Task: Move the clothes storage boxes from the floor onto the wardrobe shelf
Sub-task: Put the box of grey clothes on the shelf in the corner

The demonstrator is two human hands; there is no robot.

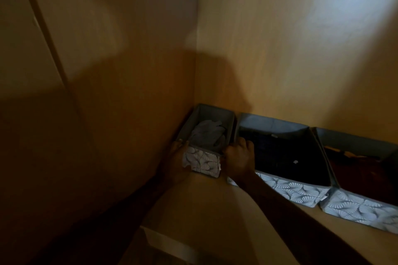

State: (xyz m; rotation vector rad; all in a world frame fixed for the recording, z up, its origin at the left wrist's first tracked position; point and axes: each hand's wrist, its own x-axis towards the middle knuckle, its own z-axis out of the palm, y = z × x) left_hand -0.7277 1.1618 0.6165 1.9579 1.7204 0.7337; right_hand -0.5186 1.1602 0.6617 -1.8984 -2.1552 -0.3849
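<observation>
A small grey fabric storage box [203,161] with a leaf-patterned front sits in the back left corner of the wardrobe shelf [206,211]. Pale folded clothes lie inside it. My left hand [178,157] grips its front left corner and my right hand [239,157] grips its front right corner. Right of it stands a wider box [288,187] holding dark clothes, touching the small one. A third patterned box [361,208] with reddish-brown contents stands at the far right, cut off by the frame edge.
The wardrobe's left side wall [133,92] and back wall [280,49] close in the corner. The shelf's front edge [168,243] runs across the bottom. Lighting is dim, with a bright patch at the upper right.
</observation>
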